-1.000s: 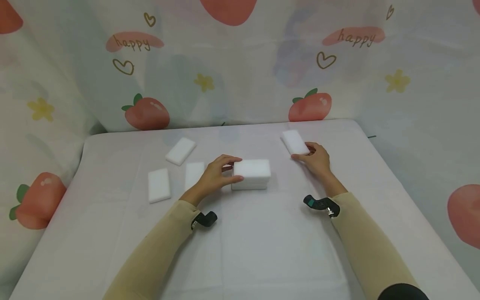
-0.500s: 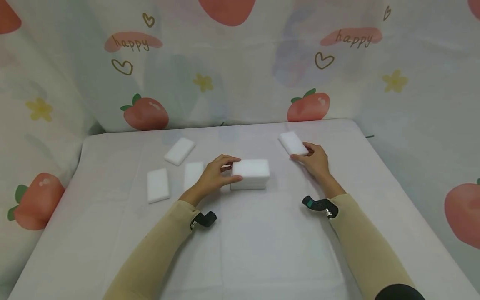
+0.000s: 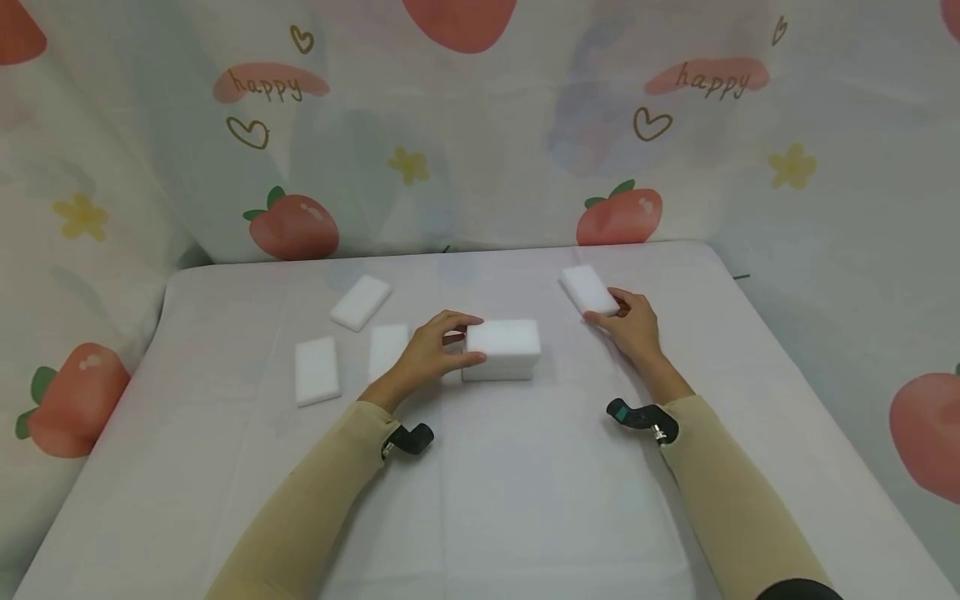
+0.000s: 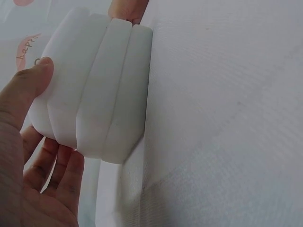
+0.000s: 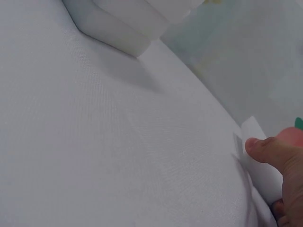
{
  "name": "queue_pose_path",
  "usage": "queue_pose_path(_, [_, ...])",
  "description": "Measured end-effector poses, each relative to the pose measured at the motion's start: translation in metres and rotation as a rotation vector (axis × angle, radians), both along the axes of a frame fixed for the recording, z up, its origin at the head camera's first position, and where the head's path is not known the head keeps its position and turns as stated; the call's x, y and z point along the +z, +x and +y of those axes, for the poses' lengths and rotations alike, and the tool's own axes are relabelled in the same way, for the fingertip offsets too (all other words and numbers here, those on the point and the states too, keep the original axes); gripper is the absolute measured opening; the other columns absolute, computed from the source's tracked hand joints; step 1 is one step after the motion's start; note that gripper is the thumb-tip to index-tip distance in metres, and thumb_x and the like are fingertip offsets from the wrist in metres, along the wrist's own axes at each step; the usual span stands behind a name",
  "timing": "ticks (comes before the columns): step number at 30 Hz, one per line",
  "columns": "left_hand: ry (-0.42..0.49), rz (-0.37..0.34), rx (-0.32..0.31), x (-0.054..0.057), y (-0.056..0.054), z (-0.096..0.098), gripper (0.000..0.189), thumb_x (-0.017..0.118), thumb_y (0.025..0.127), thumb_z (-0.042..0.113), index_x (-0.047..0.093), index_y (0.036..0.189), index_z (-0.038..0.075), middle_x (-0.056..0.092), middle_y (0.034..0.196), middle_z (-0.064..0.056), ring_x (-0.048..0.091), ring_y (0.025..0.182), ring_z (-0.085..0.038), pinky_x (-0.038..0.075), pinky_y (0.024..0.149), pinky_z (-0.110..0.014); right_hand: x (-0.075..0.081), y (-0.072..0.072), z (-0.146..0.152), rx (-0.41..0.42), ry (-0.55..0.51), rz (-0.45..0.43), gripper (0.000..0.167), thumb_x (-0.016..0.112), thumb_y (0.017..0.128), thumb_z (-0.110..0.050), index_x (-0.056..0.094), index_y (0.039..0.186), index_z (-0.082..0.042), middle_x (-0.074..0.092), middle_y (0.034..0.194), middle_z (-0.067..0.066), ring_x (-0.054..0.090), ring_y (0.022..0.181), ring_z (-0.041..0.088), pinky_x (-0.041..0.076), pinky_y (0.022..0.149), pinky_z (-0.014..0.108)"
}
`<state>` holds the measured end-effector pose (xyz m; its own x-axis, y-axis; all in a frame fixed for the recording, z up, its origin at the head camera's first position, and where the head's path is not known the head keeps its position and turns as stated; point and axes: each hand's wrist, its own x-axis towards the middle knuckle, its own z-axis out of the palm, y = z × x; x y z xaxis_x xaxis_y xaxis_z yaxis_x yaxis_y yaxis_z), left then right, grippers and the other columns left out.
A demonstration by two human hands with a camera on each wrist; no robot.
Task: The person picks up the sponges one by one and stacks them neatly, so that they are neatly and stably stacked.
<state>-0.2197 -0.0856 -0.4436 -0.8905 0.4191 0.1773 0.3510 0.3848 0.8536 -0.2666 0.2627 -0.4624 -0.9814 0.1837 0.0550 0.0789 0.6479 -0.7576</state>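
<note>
A stack of white sponges (image 3: 501,354) stands on the table, several blocks high and flat side down. My left hand (image 3: 431,354) grips its left end, with the thumb on the near side and the fingers around the far side. The left wrist view shows the layers of the stack (image 4: 94,90) close up, beside the thumb. Toward the back right, my right hand (image 3: 633,323) pinches the near end of a single white sponge (image 3: 587,289) between thumb and fingers. In the right wrist view, the thumb lies on that sponge (image 5: 265,175), while its other fingers are mostly hidden.
Left of the stack lie loose white sponges: one at the far left (image 3: 317,371), one further back (image 3: 361,302), and one partly hidden behind the left hand (image 3: 386,348). A white cloth (image 3: 525,492) covers the table. A printed curtain (image 3: 510,150) surrounds its back and sides.
</note>
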Motion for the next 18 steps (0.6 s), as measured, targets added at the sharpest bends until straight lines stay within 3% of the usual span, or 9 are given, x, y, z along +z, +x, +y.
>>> queue_pose_path(18, [-0.032,0.001,0.005,0.003,0.001,0.001,0.057,0.084,0.078,0.025,0.062,0.13,0.014,0.056,0.125,-0.002,0.057,0.118,-0.019,0.047,0.101,-0.023,0.005,0.011,0.001,0.07,0.002,-0.018,0.074,0.075,0.087,-0.032,0.042,0.147,-0.002,0.043,0.138,0.024,0.046,0.121,0.037,0.039,0.104,0.049])
